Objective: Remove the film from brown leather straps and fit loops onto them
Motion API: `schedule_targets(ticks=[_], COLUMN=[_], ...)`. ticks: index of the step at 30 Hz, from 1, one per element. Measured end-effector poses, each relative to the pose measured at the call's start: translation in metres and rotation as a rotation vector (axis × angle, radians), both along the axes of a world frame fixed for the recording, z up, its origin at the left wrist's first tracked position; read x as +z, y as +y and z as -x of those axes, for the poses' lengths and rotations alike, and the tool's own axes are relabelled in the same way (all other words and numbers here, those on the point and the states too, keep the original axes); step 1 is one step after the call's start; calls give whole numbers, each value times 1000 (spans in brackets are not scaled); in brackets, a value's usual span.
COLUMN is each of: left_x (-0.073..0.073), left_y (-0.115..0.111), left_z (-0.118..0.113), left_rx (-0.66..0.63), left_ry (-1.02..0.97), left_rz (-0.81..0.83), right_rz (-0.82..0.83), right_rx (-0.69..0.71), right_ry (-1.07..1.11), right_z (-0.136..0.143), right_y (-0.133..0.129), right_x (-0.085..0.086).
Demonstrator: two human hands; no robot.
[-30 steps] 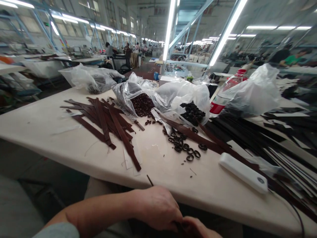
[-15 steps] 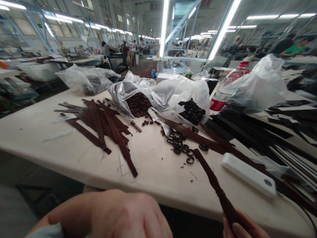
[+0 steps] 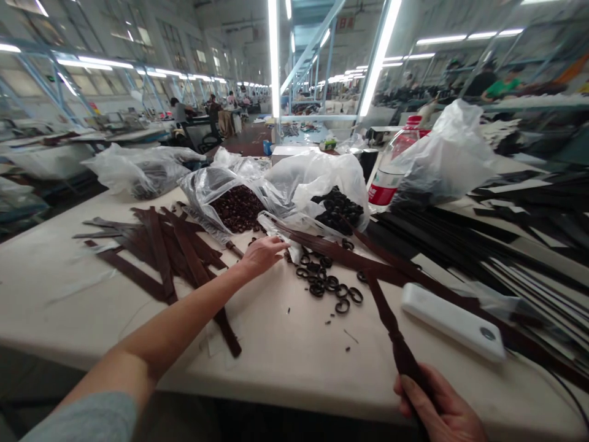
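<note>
My right hand (image 3: pixel 437 402) is closed round a dark brown leather strap (image 3: pixel 383 307), which points up and away, with a narrow bunched spot partway along. Over the table's middle reaches my left hand (image 3: pixel 263 255), its fingers stretched forward and nothing visible in them. The fingertips are beside a crumpled white plastic strip (image 3: pixel 294 250) and the near edge of a scatter of black rings (image 3: pixel 331 282). Just beyond the left hand, a clear plastic bag (image 3: pixel 196 187) lies open with small dark brown pieces (image 3: pixel 237 207) inside.
Brown leather strips (image 3: pixel 156 252) lie piled at left. A second bag (image 3: pixel 304 178) holds black pieces (image 3: pixel 338 209). At right are a long white device (image 3: pixel 453 322), black strips (image 3: pixel 442 245) and a red-capped bottle (image 3: pixel 391 166). The pale table's (image 3: pixel 276 362) front edge runs close below.
My left hand has moved from the near edge out to the middle of the table, by the rings. My right hand still holds the strap. The view has shifted slightly right.
</note>
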State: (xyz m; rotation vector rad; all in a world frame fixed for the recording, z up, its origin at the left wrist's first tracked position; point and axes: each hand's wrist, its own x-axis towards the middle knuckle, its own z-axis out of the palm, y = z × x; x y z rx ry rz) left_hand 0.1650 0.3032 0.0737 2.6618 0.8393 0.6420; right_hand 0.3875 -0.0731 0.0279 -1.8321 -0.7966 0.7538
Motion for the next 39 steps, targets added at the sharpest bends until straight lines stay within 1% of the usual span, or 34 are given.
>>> schedule_targets(ticks=[3, 5, 7, 10, 12, 14, 16, 17, 19, 22, 24, 26, 28, 31, 33, 36, 39], left_x=[-4, -3, 3, 23, 40, 54, 63, 65, 61, 47, 36, 28, 24, 21, 20, 18, 16], left_y=[-1, 1, 3, -1, -13, -33, -60, -74, -103, -139, -155, -166, -173, -179, -182, -184, -184], left_z=[-22, -32, -36, -30, -22, -11, 0, 6, 17, 32, 40, 44, 46, 45, 43, 41, 41], left_rx=[-82, -103, -104, -91, -91, -114, -162, -184, -224, -263, -286, -305, -320, -343, -352, -354, -358], left_ry=[6, -21, -69, -158, -211, -274, -343, -363, -370, -367, -371, -371, -359, -332, -318, -296, -288], left_rz=[-92, -141, -186, -240, -263, -282, -302, -309, -312, -296, -280, -264, -253, -243, -240, -243, -254], right_rz=[11, 12, 7, 1, -10, -49, -107, -130, -168, -216, -204, -162, -151, -150, -166, -189, -195], right_rx=[13, -5, -18, -12, -32, -89, -162, -189, -208, -86, 0, 80, 128, 175, 190, 184, 149], right_ry=[-43, -52, -51, -43, -36, 6, 112, 191, 378, 672, 741, 708, 653, 597, 573, 499, 339], right_z=[1, 1, 2, 5, 10, 15, 17, 17, 14, 15, 24, 41, 60, 85, 95, 99, 90], right_y=[1, 1, 2, 4, 6, 9, 12, 13, 15, 19, 24, 33, 44, 61, 70, 78, 77], right_x=[-2, -2, -1, 3, 9, 16, 24, 28, 35, 45, 50, 52, 53, 52, 51, 53, 57])
